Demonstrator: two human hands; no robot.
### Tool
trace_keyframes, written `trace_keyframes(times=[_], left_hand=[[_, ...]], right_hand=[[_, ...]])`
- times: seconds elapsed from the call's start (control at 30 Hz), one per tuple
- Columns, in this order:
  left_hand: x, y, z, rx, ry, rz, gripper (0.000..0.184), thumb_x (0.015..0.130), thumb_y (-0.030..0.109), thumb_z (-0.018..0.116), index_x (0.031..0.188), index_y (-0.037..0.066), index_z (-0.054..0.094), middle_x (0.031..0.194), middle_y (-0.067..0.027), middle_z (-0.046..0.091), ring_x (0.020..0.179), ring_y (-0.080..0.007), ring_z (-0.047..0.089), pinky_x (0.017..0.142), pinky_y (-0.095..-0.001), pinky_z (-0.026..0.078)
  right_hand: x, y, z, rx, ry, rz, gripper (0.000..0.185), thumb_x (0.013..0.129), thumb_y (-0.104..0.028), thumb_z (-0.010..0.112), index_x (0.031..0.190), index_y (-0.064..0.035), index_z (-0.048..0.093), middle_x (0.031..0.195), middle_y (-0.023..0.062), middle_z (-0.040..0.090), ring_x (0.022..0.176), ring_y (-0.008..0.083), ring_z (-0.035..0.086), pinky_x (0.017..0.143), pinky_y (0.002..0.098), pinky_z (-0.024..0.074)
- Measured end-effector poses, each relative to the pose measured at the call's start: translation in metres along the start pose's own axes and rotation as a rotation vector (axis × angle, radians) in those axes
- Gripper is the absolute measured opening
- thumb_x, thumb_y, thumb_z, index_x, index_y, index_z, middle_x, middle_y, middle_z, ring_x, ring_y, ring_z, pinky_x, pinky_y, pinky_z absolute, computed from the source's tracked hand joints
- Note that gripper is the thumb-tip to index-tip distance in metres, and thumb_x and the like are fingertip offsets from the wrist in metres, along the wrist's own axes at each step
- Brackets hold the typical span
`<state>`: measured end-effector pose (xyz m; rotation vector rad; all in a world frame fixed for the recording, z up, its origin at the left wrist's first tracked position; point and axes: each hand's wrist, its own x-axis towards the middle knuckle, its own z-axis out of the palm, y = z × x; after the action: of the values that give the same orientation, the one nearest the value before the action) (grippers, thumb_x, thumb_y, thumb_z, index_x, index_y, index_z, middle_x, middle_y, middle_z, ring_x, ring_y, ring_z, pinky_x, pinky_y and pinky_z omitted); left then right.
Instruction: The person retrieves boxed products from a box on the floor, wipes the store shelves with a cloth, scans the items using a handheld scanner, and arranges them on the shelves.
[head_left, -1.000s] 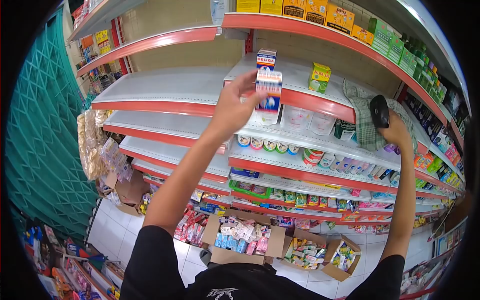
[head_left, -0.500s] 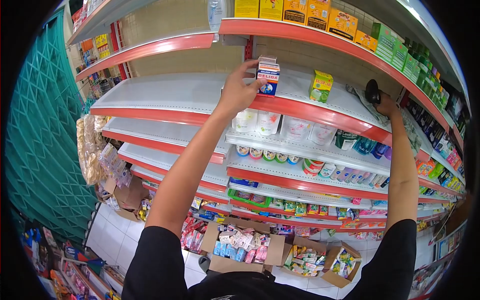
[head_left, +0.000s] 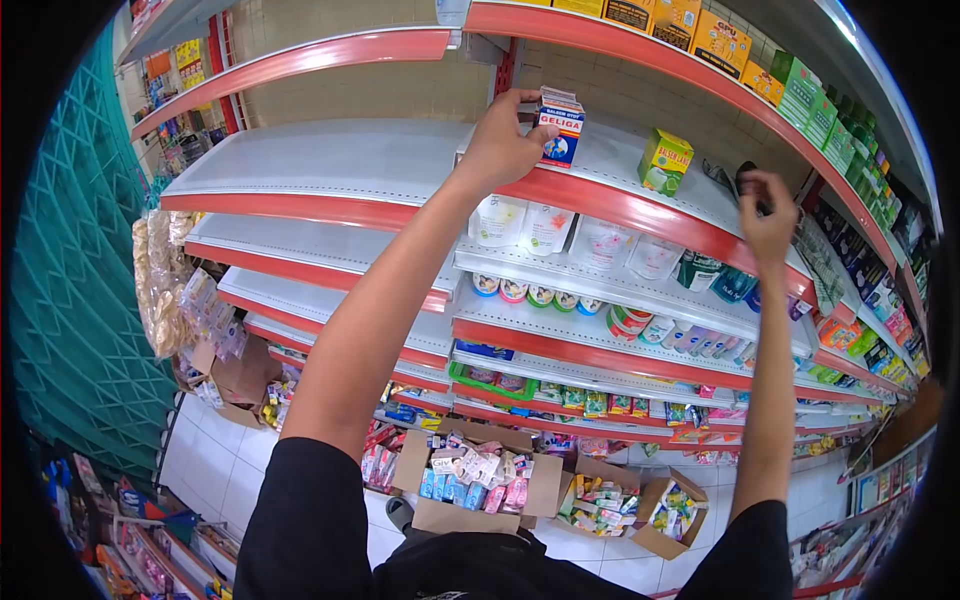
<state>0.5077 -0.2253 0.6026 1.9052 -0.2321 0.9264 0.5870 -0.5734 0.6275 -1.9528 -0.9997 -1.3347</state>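
Observation:
My left hand (head_left: 508,142) grips a small stack of blue, white and red Geliga balm boxes (head_left: 560,135) at the front of the shelf (head_left: 610,150), thumb on the front face. A green and yellow Balsem Lang box (head_left: 665,163) stands upright to their right, apart from the other boxes. Farther right, my right hand (head_left: 768,218) is raised before the shelf edge with its fingers curled around a black rounded object (head_left: 746,174). Fingers and some blur hide most of that object. Behind it, part of a greyish patterned cloth (head_left: 716,174) lies on the shelf.
Orange GPU boxes (head_left: 720,45) and green boxes (head_left: 806,108) line the shelf above. Pouches (head_left: 548,228) and tubs fill lower shelves. Open cartons (head_left: 455,515) of small packs stand on the tiled floor (head_left: 215,455). A green folding gate (head_left: 75,300) is at left.
My right hand has come off the cloth toward me and left, fingers now curled upward with the black object. My left hand keeps its hold on the Geliga boxes. The view has shifted slightly.

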Motion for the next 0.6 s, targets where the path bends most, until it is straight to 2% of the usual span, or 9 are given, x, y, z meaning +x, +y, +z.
trace_keyframes(times=[0.03,0.13,0.23,0.3,0.33,0.4,0.43,0.5,0.6], left_hand=[[0.004,-0.009,0.003,-0.004,0.035,0.045,0.052,0.076,0.015,0.068,0.119,-0.002,0.045,0.108,-0.0168,0.058,0.096,-0.0232,0.057,0.083,-0.0324,0.045],[0.013,-0.005,0.001,-0.024,-0.011,-0.001,0.06,0.071,0.017,0.069,0.121,-0.003,0.043,0.109,-0.017,0.057,0.099,-0.0241,0.057,0.085,-0.033,0.044],[0.015,0.02,-0.009,-0.083,-0.163,-0.176,0.066,0.064,0.015,0.064,0.123,-0.004,0.041,0.103,-0.0154,0.058,0.093,-0.0221,0.057,0.081,-0.0308,0.044],[0.031,0.006,-0.007,-0.273,-0.252,-0.333,0.053,0.065,0.01,0.057,0.115,-0.003,0.046,0.091,-0.0126,0.058,0.081,-0.0192,0.055,0.071,-0.0286,0.044],[0.034,0.002,-0.004,-0.273,-0.255,-0.329,0.053,0.065,0.01,0.057,0.115,-0.003,0.046,0.091,-0.0126,0.058,0.081,-0.0192,0.055,0.071,-0.0286,0.044],[0.041,0.001,0.0,-0.327,-0.361,-0.277,0.042,0.063,0.004,0.049,0.104,-0.001,0.048,0.082,-0.0095,0.054,0.072,-0.0168,0.05,0.063,-0.0275,0.041],[0.041,0.004,-0.001,-0.326,-0.361,-0.271,0.042,0.063,0.004,0.049,0.104,-0.001,0.048,0.082,-0.0095,0.054,0.072,-0.0168,0.05,0.063,-0.0275,0.041],[0.04,0.005,0.001,-0.381,-0.417,-0.31,0.032,0.066,-0.001,0.044,0.098,0.0,0.049,0.079,-0.0064,0.051,0.071,-0.0141,0.046,0.065,-0.0243,0.038],[0.045,-0.005,0.008,-0.447,-0.391,-0.326,0.034,0.065,-0.004,0.042,0.098,0.0,0.048,0.075,-0.0056,0.05,0.068,-0.0141,0.044,0.062,-0.0238,0.036]], right_hand=[[-0.004,-0.04,0.01,0.151,-0.047,0.002,0.025,0.071,-0.001,0.057,0.095,-0.0026,0.061,0.084,0.0107,0.064,0.075,0.0207,0.064,0.067,0.0303,0.0515],[-0.006,-0.135,0.047,0.409,-0.198,0.074,0.047,0.073,-0.01,0.061,0.118,-0.0004,0.052,0.102,0.0173,0.062,0.096,0.0252,0.061,0.078,0.0313,0.0514],[0.013,-0.132,0.11,0.283,-0.164,0.102,0.07,0.07,-0.017,0.065,0.132,0.0016,0.037,0.11,0.0243,0.058,0.105,0.0292,0.057,0.082,0.0317,0.0491],[0.032,-0.121,0.144,0.324,-0.313,0.384,0.083,0.067,-0.02,0.066,0.136,0.0043,0.027,0.106,0.0251,0.059,0.103,0.0294,0.058,0.086,0.0302,0.046],[0.036,-0.122,0.152,0.322,-0.309,0.384,0.083,0.067,-0.02,0.066,0.136,0.0043,0.027,0.106,0.0251,0.059,0.103,0.0294,0.058,0.086,0.0302,0.046],[0.046,-0.126,0.161,0.718,-0.396,0.561,0.076,0.065,-0.019,0.066,0.131,0.0044,0.036,0.101,0.0203,0.061,0.097,0.0249,0.059,0.083,0.0278,0.0452],[0.049,-0.128,0.161,0.717,-0.392,0.557,0.076,0.065,-0.019,0.066,0.131,0.0044,0.036,0.101,0.0203,0.061,0.097,0.0249,0.059,0.083,0.0278,0.0452],[0.051,-0.131,0.158,0.735,-0.488,0.47,0.069,0.07,-0.016,0.058,0.129,0.0101,0.034,0.087,0.0097,0.056,0.073,0.0149,0.051,0.066,0.0252,0.0431],[0.054,-0.132,0.161,0.723,-0.48,0.501,0.054,0.067,-0.012,0.054,0.118,0.0056,0.043,0.08,0.007,0.054,0.071,0.0131,0.048,0.064,0.0236,0.0407]])
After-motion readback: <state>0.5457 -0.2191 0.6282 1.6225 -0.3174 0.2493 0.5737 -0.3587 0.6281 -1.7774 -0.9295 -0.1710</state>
